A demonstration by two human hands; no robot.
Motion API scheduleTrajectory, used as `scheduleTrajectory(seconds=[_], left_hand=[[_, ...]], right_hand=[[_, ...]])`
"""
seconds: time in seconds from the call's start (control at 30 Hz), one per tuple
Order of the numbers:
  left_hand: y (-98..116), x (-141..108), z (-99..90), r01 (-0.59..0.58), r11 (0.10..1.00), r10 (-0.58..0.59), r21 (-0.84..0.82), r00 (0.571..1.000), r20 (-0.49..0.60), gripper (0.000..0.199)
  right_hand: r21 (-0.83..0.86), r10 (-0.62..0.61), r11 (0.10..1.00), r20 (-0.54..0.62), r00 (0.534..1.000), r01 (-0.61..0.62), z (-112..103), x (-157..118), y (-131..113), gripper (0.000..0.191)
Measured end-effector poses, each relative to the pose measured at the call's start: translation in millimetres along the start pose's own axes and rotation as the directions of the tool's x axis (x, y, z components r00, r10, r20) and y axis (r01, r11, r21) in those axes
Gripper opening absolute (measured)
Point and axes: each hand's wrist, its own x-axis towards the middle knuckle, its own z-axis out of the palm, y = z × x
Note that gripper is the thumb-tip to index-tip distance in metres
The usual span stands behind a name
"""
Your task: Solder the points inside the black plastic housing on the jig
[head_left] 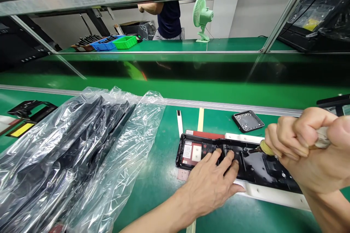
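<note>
A long black plastic housing [257, 165] lies hollow side up in a white fixture [276, 194]. My left hand [210, 182] rests on the housing with fingers spread, pressing near its middle, the thumb on the fixture's front edge. My right hand [306, 145] is closed around the handle of a screwdriver [264, 148]. The screwdriver's tip meets the inside of the housing, just right of my left fingers. Whether a screw sits under the tip, I cannot make out. At the housing's left end, a labelled red-and-white plate [197, 153] shows.
Behind the housing stands a small black tray [248, 121] of screws. Clear plastic bags [90, 145] with black parts cover the left. A white strip [179, 122] lies near the fixture. Across the divider are a green fan [202, 18], coloured bins [108, 43] and another person [169, 18].
</note>
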Motion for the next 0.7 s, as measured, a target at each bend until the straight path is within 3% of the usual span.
scheduleTrajectory(seconds=[0.7], left_hand=[[0.3,0.2,0.2,-0.005,1.0,0.006,0.011,1.0,-0.02,0.056]], right_hand=[[-0.003,0.002,1.0,0.013,1.0,-0.001,0.9,0.1,0.8,0.05]])
